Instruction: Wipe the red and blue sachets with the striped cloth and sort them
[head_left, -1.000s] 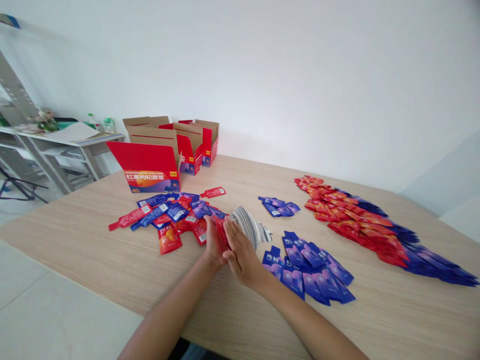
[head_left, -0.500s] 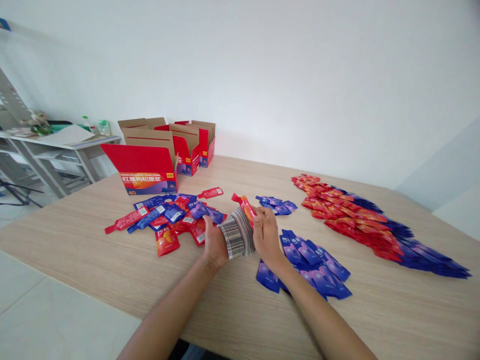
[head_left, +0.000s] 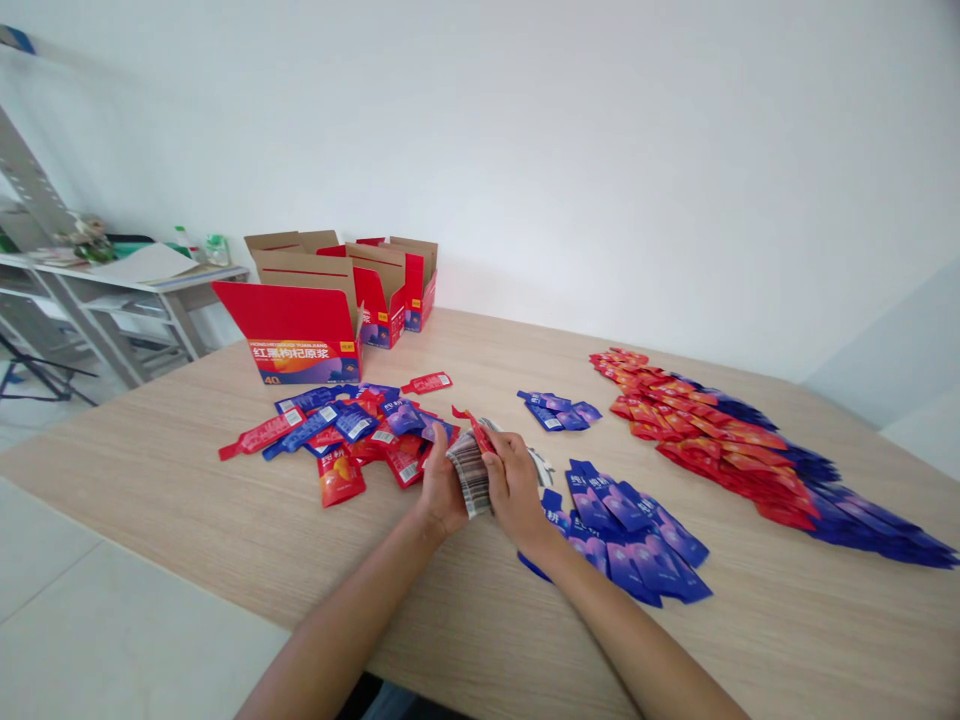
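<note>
Centre of frame: we hold a stack of sachets [head_left: 470,472] between both hands.
Our left hand [head_left: 439,492] and right hand [head_left: 516,490] clasp it; a blue fan [head_left: 637,535] at lower right and a long row [head_left: 750,455] at right lie sorted, while the mixed heap [head_left: 345,432] at centre left is unsorted.

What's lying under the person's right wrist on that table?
A fan of blue sachets spreads from under the right hand, which with the left hand grips a stack of sachets. The wrist covers the fan's left end, so how many lie beneath is hidden.
</note>
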